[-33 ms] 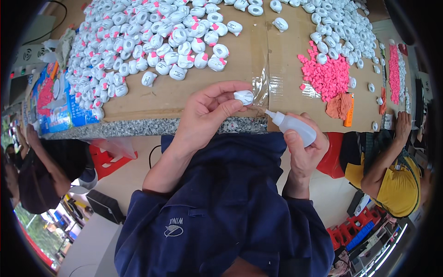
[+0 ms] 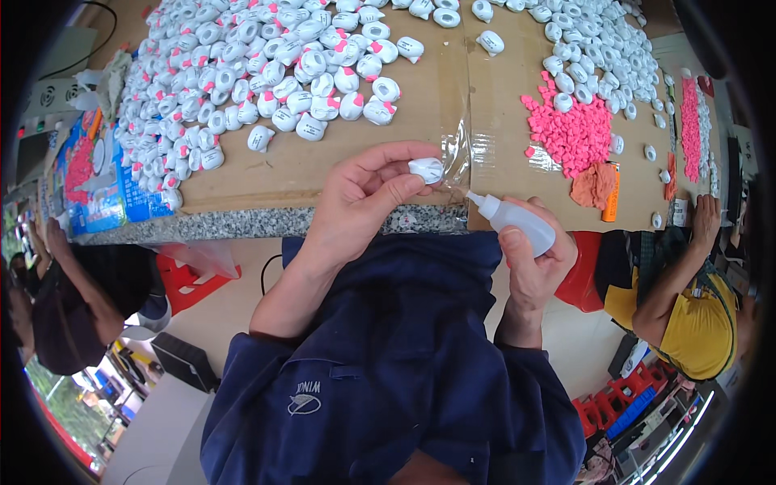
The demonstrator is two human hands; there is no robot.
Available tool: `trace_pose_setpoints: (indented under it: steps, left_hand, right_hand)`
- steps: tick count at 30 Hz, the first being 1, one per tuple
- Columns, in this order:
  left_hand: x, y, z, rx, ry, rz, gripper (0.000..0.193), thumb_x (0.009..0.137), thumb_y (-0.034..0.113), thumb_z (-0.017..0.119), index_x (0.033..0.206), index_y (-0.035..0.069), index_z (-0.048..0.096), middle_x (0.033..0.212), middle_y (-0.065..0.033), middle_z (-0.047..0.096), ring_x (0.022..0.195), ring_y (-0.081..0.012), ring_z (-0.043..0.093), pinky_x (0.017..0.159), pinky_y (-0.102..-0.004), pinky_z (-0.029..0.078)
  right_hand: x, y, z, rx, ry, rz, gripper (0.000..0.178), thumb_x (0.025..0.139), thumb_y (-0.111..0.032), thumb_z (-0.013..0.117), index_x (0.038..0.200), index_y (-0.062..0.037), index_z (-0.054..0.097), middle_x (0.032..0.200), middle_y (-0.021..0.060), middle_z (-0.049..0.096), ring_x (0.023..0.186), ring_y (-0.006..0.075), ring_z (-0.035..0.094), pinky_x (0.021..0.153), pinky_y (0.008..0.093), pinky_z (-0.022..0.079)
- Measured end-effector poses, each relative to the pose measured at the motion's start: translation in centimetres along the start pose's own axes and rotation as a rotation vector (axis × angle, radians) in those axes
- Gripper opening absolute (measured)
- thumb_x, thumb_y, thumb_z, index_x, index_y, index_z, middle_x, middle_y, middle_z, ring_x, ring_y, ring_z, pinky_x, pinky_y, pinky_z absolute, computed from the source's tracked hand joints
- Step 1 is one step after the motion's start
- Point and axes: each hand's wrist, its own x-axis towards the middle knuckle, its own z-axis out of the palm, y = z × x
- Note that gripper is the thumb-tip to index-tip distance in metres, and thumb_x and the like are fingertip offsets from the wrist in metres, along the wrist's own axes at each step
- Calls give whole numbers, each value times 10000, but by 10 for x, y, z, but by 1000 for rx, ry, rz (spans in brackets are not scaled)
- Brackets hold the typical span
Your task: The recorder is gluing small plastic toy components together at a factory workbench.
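My left hand (image 2: 360, 198) pinches a small white rounded plastic piece (image 2: 426, 169) between thumb and fingers, just above the table's front edge. In my right hand (image 2: 533, 271) is a translucent white squeeze bottle (image 2: 524, 229), its thin nozzle tilted up and left toward the white piece, with a gap between them. To the far left lies a large heap of similar white pieces (image 2: 242, 77), many with pink bits attached. Small pink pieces (image 2: 575, 133) are piled to the right, against another heap of white pieces (image 2: 610, 61).
Cardboard (image 2: 505, 113) covers the tabletop, with clear tape along a seam and a speckled stone edge (image 2: 279, 220) in front. A crumpled orange-pink scrap (image 2: 592, 186) lies beside an orange stick-like object (image 2: 612, 194). Co-workers sit at left and right, near red stools (image 2: 190, 279).
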Motion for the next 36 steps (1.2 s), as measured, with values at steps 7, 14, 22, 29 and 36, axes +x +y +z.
trace_pose_setpoints:
  steps: [7, 14, 22, 29, 36]
  left_hand:
    - [1, 0, 1, -33, 12, 23, 306, 844, 41, 555, 1133, -46, 504, 1083, -114, 574, 931, -151, 575, 837, -282, 467]
    - [1, 0, 3, -25, 21, 27, 301, 843, 30, 553, 1132, -41, 509, 1090, -118, 572, 932, -153, 576, 829, -285, 471]
    - [-2, 0, 6, -11, 16, 14, 295, 831, 25, 570, 1114, -40, 521, 1035, -107, 595, 889, -148, 584, 782, -266, 477]
    - [-5, -2, 17, 3, 16, -31, 273, 832, 40, 574, 1090, -39, 533, 1028, -108, 596, 882, -149, 583, 779, -261, 467]
    - [-6, -7, 17, 26, 17, -12, 291, 836, 35, 562, 1114, -36, 513, 1062, -136, 579, 906, -185, 587, 776, -275, 472]
  right_hand:
    - [1, 0, -2, 38, 21, 27, 269, 710, -67, 696, 932, 65, 620, 674, 39, 550, 594, 81, 477, 521, 190, 347]
    - [2, 2, -4, 54, 20, 24, 303, 727, -125, 682, 946, 71, 608, 687, 46, 551, 589, 78, 475, 520, 190, 343]
    - [18, 8, -4, 159, 189, 94, 363, 702, 67, 647, 1045, 14, 544, 976, 88, 596, 810, 93, 541, 670, 196, 412]
    - [33, 27, 10, -134, 129, -94, 343, 710, 59, 658, 1029, -10, 552, 1017, 57, 594, 871, 93, 501, 753, 217, 391]
    - [32, 24, -23, -379, 265, -38, 213, 751, 8, 643, 960, 3, 600, 906, 49, 586, 755, 102, 525, 702, 223, 433]
